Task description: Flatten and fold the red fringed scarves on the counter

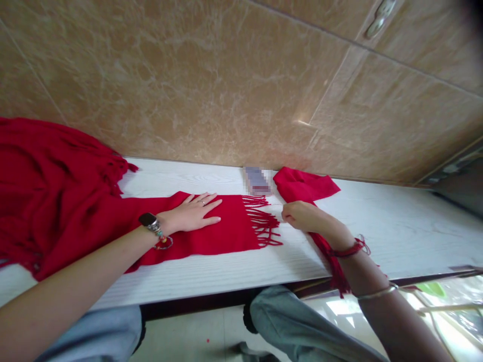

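A red scarf [230, 221] lies flat along the white tabletop, its fringe [264, 221] pointing right. Spread on the cloth near that end is my left hand [198, 212], palm down and fingers apart. My right hand [302, 216] is closed just beyond the fringe tips; whatever it holds, if anything, is too small or hidden to make out. Under and behind the right wrist runs another red fringed cloth [305, 185], folded at the back and hanging over the front edge.
A heap of red fringed cloth [56, 191] fills the left end. Against the tiled wall [211, 90] lies a blurred rectangular object [257, 181]. The white tabletop [377, 226] continues rightward. Below its front edge are my knees [290, 311], with clear plastic wrapping [460, 306] at lower right.
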`<state>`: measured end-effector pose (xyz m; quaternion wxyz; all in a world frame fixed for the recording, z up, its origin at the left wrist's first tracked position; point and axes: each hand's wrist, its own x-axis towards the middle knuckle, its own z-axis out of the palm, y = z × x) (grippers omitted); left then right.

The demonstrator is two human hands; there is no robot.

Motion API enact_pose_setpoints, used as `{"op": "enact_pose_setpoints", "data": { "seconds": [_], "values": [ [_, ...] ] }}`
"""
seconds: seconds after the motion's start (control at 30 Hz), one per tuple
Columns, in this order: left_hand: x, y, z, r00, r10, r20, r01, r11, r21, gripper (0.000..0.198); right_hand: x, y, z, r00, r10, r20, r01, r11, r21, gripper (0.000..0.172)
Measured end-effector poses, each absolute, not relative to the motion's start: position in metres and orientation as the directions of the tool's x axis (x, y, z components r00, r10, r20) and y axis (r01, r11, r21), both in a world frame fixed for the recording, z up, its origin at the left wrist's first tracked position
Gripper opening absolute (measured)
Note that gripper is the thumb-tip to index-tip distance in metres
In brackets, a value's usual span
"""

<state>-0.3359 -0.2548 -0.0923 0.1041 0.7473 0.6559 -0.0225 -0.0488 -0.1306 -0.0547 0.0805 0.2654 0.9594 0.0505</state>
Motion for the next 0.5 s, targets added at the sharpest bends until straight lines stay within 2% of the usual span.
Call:
{"op": "enact_pose_setpoints", "data": {
  "seconds": [0.07, 0.17, 0.23, 0.3, 0.37, 0.5],
  "values": [
    [-0.341, -0.252, -0.094, 0.124, 0.977, -0.172, 0.987, -0.103, 0.127, 0.065, -0.05, -0.134, -0.052, -0.891, 0.453, -0.011, 0.452, 0.89, 0.057, 0.027],
    [-0.345, -0.25, -0.096, 0.133, 0.978, -0.158, 0.985, -0.113, 0.133, 0.066, -0.071, -0.153, -0.052, -0.952, 0.265, 0.151, 0.255, 0.963, -0.085, 0.028],
    [-0.344, -0.251, -0.096, 0.135, 0.98, -0.148, 0.985, -0.116, 0.128, 0.065, -0.088, -0.167, -0.055, -0.979, 0.158, 0.125, 0.142, 0.982, -0.128, 0.027],
    [-0.342, -0.252, -0.096, 0.133, 0.982, -0.137, 0.987, -0.118, 0.113, 0.064, -0.097, -0.173, -0.057, -0.992, 0.121, 0.022, 0.118, 0.987, -0.113, 0.025],
    [-0.341, -0.254, -0.096, 0.137, 0.984, -0.115, 0.987, -0.126, 0.101, 0.062, -0.094, -0.17, -0.058, -0.982, 0.172, -0.083, 0.176, 0.983, -0.05, 0.024],
    [-0.341, -0.256, -0.098, 0.148, 0.987, -0.066, 0.985, -0.141, 0.103, 0.061, -0.064, -0.148, -0.054, -0.889, 0.404, -0.215, 0.378, 0.913, 0.154, 0.024]
  ]
}}
